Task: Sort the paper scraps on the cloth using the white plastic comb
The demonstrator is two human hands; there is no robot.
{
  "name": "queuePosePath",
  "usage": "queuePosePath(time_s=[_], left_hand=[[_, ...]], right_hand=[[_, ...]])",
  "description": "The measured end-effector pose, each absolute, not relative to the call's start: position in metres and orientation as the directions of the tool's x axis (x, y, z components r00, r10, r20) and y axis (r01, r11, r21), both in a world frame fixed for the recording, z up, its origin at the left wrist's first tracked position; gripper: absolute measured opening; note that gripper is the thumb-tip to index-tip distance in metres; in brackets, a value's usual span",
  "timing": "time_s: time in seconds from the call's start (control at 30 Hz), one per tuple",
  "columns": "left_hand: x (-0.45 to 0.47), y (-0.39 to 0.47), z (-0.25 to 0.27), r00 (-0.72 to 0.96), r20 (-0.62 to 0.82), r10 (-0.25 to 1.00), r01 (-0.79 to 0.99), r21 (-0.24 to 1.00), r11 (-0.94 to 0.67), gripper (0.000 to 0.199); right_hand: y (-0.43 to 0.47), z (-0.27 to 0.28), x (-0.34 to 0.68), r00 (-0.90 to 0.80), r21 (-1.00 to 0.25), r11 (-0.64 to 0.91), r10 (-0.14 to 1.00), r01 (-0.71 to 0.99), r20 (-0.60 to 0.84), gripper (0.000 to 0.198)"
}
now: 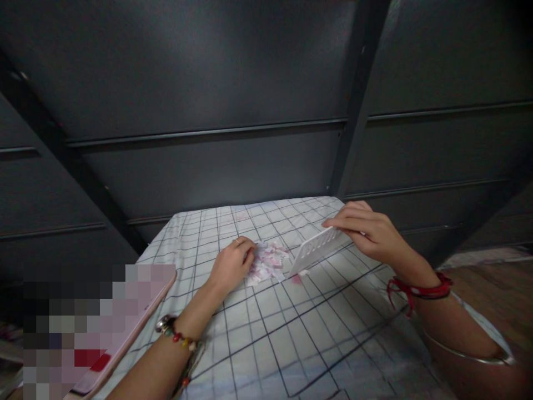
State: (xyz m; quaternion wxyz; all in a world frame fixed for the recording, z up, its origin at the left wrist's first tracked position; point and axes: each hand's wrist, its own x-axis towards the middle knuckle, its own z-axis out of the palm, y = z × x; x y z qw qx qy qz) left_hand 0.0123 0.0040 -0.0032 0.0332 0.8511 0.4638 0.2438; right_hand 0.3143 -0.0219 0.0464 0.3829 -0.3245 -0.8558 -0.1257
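My left hand [234, 261], with a ring on one finger, rests at the left edge of a loose pile of white and pink paper scraps [268, 262]. Its fingers are curled together and touch the pile; whatever may be inside them is hidden. A thin white plastic plate with a row of slots [317, 248] stands on edge, tilted, just right of the pile. My right hand [368, 228] grips its upper right end between fingers and thumb. A few stray pink and white scraps [297, 279] lie at the plate's lower edge.
A white cloth with dark grid lines [258, 339] covers the work surface, slightly wrinkled. At the left edge leans a pink flat device or case [137, 322], partly pixelated. Dark metal panels [216, 166] rise behind the surface. Brown floor [495, 283] shows at right.
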Motion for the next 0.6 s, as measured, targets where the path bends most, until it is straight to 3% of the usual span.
queuePosePath(time_s=[0.3,0.6], left_hand=[[0.0129,0.0034,-0.003,0.472,0.373,0.799,0.764,0.278,-0.582,0.02],[0.0139,0.0021,-0.003,0.484,0.372,0.792,0.755,0.279,-0.593,0.021]], right_hand=[[-0.0249,0.0477,0.3163,-0.548,-0.003,0.797,0.418,0.604,0.724,0.035],[-0.0226,0.049,0.3203,-0.509,0.049,0.716,0.445,0.696,0.737,0.037]])
